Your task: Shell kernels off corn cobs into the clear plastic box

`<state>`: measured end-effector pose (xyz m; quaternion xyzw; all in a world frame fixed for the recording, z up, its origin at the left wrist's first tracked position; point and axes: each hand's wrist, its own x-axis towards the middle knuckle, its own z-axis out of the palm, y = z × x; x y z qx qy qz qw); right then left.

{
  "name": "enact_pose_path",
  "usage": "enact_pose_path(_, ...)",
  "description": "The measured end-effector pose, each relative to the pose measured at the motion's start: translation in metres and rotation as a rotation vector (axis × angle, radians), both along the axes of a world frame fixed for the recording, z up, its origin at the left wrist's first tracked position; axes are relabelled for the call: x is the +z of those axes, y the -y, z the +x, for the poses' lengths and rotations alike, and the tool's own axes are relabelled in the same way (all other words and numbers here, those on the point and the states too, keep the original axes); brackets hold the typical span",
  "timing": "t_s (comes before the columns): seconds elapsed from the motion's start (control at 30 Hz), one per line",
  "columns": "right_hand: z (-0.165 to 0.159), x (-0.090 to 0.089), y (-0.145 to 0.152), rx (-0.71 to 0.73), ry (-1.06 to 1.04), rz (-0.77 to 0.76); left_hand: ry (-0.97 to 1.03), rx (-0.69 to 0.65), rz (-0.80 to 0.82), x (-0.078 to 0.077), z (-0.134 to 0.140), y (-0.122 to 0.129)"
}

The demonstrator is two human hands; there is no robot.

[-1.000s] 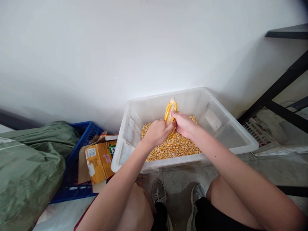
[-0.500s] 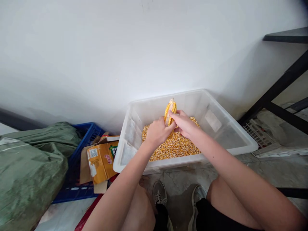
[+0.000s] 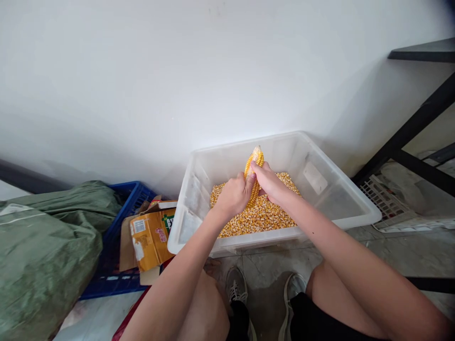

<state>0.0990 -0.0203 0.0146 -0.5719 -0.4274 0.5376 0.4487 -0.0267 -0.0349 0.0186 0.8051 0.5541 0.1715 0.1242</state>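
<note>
The left hand and right hand are both closed around one corn cob — thumbs close together on its near face, pale tip poking out beyond them, pointing away from the person. Directly below the hands, loose kernels cover part of the floor of a translucent bin. Off to the left of the hands are a torn cardboard box, a blue crate and a green sheet; well to their right — a black frame.
</note>
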Motion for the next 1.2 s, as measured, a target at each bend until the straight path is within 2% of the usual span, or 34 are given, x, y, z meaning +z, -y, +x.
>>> enact_pose_path(0.3,0.002,0.0,0.0,0.004,0.056,-0.055,-0.002,0.018,0.008,0.002,0.006,0.004)
enact_pose_path(0.47,0.002,0.001,-0.002,-0.06,0.099,-0.067,0.027,0.064,0.049,0.0,0.01,0.006)
enact_pose_path(0.6,0.002,0.001,-0.004,-0.024,-0.022,-0.112,0.177,0.07,-0.03,-0.003,0.006,0.001)
enact_pose_path(0.83,0.005,0.004,-0.005,-0.1,-0.08,-0.103,0.432,0.15,-0.072,-0.005,-0.008,-0.006)
enact_pose_path(0.97,0.006,0.005,-0.004,-0.091,-0.12,-0.078,0.409,-0.01,-0.149,0.003,-0.004,0.002)
enact_pose_path(1.07,0.006,0.004,-0.003,-0.081,-0.125,-0.065,0.353,-0.068,-0.257,0.006,0.0,0.007)
enact_pose_path(1.2,0.006,0.003,-0.001,-0.086,-0.089,-0.076,0.262,-0.071,-0.177,0.006,0.002,0.006)
